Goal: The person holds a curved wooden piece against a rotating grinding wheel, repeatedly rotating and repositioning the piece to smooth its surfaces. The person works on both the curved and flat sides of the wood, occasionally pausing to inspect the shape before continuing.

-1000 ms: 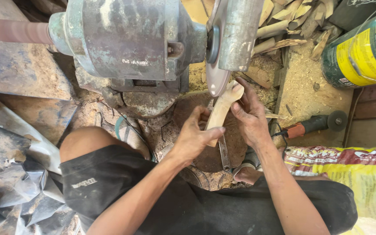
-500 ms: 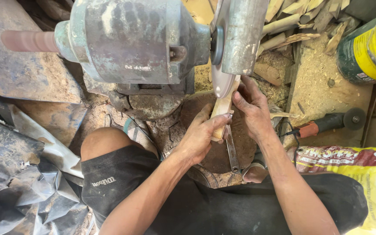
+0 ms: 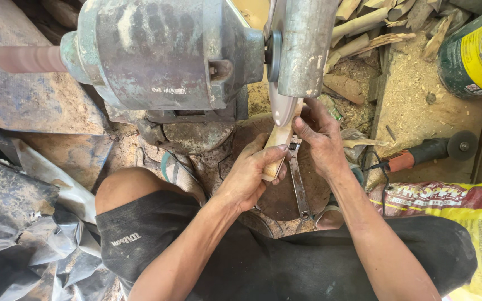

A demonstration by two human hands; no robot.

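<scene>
Head view of a seated person shaping a pale wooden piece (image 3: pixel 279 146) against the spinning disc (image 3: pixel 281 100) of a floor-standing bench grinder (image 3: pixel 163 56). The left hand (image 3: pixel 249 175) has its grip closed around the lower end of the wooden piece, fingers wrapped fully round it; the right hand (image 3: pixel 322 142) is closed on the upper part, its fingertips (image 3: pixel 302 125) lying just beside the disc edge under the metal guard (image 3: pixel 305 47). The wooden piece stands tilted, its top end touching the disc, above a dark round block (image 3: pixel 285 192) between the person's knees. An adjustable wrench (image 3: pixel 297 178) lies on that block directly beneath the hands. Likely hazards, as judged from this arrangement: the bare fingertips are near enough to the disc that a slip or a catch of the wood could draw them into the abrasive; a snag could wrench the short piece out of both grips and throw it; the exposed left knee (image 3: pixel 126 187) sits close below the motor housing; dust and chips are unshielded at face level. An angle grinder (image 3: pixel 425 151) lies well apart on the sawdust-covered board (image 3: pixel 419 106) to the right.
</scene>
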